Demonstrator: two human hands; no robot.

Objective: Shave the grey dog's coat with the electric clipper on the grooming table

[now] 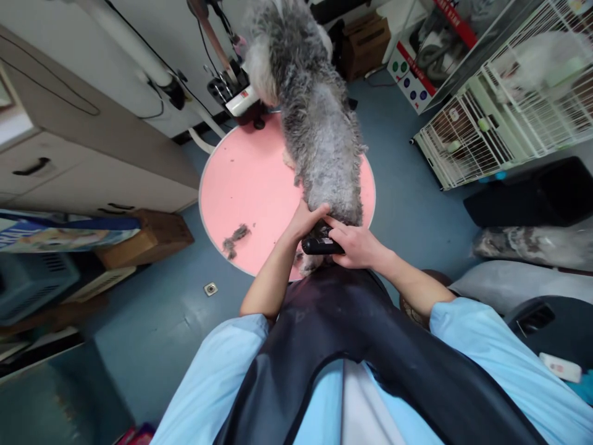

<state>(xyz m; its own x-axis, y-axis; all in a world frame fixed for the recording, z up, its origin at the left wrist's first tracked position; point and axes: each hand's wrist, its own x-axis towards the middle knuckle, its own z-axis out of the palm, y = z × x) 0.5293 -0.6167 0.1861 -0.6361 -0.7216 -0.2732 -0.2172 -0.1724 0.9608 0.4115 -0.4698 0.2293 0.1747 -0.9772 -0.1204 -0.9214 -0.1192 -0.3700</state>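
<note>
A grey curly-coated dog [315,117] stands on a round pink grooming table [250,179], its rear toward me. My right hand [359,246] is wrapped round a black electric clipper [320,245], held against the dog's hindquarters near the table's front edge. My left hand [306,217] presses on the dog's rump just left of the clipper, fingers curled into the fur. Clumps of cut grey hair [235,238] lie on the pink top at the front left.
A tool holder with scissors [229,86] stands at the table's back edge. White wire cages [509,93] stand at the right, cardboard boxes [152,238] and drawers [69,167] at the left. The floor [407,179] is blue.
</note>
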